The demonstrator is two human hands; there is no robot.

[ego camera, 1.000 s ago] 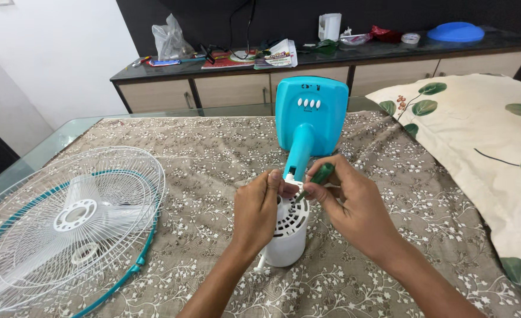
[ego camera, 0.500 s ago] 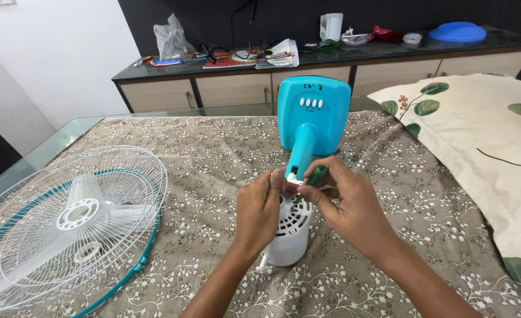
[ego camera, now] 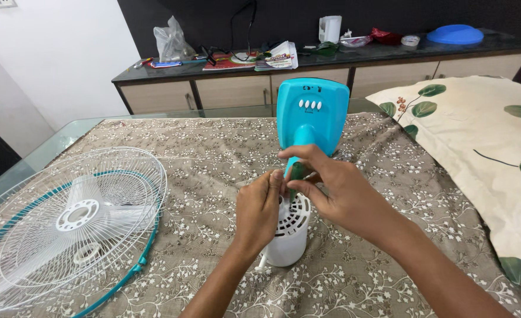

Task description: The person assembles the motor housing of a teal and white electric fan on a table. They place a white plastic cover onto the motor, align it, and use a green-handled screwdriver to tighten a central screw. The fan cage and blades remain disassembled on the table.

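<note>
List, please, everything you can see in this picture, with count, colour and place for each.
fan motor housing: one, white, vented, on the cloth under both hands
fan stand: one, turquoise, base with four white buttons, lying behind the housing
screwdriver: one, green handle, in the right hand, mostly hidden
fan grille: one, white wire with teal rim, clear blades inside, left on the table
tablecloth: one, brown with white flowers, over a glass table
pillow: one, cream with green leaves, far right
sideboard: one, beige drawers with dark top, behind, holding clutter
blue lid: one, on the sideboard, right end
left hand: one, fingers at the housing top
right hand: one, closed round the screwdriver
</note>
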